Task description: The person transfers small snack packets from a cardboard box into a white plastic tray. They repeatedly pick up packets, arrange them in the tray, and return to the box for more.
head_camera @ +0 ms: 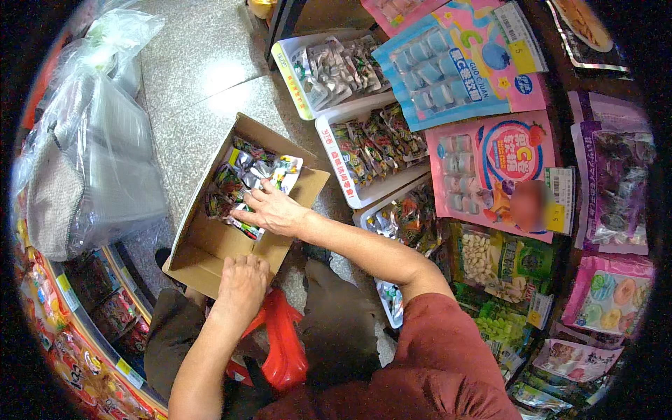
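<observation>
An open cardboard box [202,257] tilts in front of me, with several small shiny snack packets [226,184] lying towards its far end. My left hand [244,283] has its fingers hooked over the near wall of the box. Inside, my right hand [275,210] rests on the packets with its fingers spread a little. A white and green packet [287,172] lies just beyond its fingertips, and another packet [247,228] is partly under its palm. Whether the right fingers grip a packet is hidden.
White trays of snack packets [344,173] stand right of the box, beside hanging candy pouches [493,168]. A red plastic stool [286,341] is between my knees. Clear plastic bags [113,152] hang at left above a curved shelf edge [100,325]. Speckled tiles [189,68] cover the floor.
</observation>
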A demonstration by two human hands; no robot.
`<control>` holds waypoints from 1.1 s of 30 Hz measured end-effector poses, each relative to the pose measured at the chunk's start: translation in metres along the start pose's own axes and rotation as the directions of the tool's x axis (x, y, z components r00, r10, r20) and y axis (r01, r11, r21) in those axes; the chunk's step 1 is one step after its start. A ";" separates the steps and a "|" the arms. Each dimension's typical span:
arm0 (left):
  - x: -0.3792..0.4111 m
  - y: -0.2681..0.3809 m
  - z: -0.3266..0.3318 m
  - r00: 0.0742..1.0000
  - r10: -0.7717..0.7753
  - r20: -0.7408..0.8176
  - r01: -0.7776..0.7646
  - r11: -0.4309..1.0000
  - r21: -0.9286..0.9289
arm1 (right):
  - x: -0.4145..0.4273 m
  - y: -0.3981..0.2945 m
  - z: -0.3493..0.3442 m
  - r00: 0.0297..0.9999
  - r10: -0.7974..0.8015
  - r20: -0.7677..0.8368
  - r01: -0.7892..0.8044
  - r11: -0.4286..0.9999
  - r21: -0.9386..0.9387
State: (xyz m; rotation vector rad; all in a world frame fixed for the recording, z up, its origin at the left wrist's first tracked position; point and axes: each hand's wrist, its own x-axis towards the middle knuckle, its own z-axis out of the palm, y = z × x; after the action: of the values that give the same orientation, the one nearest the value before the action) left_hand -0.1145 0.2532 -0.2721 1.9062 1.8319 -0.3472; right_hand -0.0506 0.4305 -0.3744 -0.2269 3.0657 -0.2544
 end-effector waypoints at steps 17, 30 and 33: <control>-0.006 0.002 0.001 0.997 0.027 0.072 -0.030 0.999 0.039 | -0.227 0.227 0.018 0.162 0.984 0.071 -0.971 0.147 0.188; -0.010 0.004 0.006 0.993 0.008 0.121 -0.012 1.000 0.028 | -0.239 0.267 0.016 0.259 0.951 0.169 -0.942 0.210 0.262; -0.011 0.004 0.006 0.989 0.008 0.149 -0.014 0.999 0.040 | -0.251 0.282 0.016 0.156 0.960 0.233 -0.988 0.147 0.055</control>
State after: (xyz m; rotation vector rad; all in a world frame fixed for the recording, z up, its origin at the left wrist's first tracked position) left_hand -0.1106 0.2404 -0.2707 1.8632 1.7289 -0.5125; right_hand 0.1589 0.7405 -0.4259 1.6731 2.2561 -0.3876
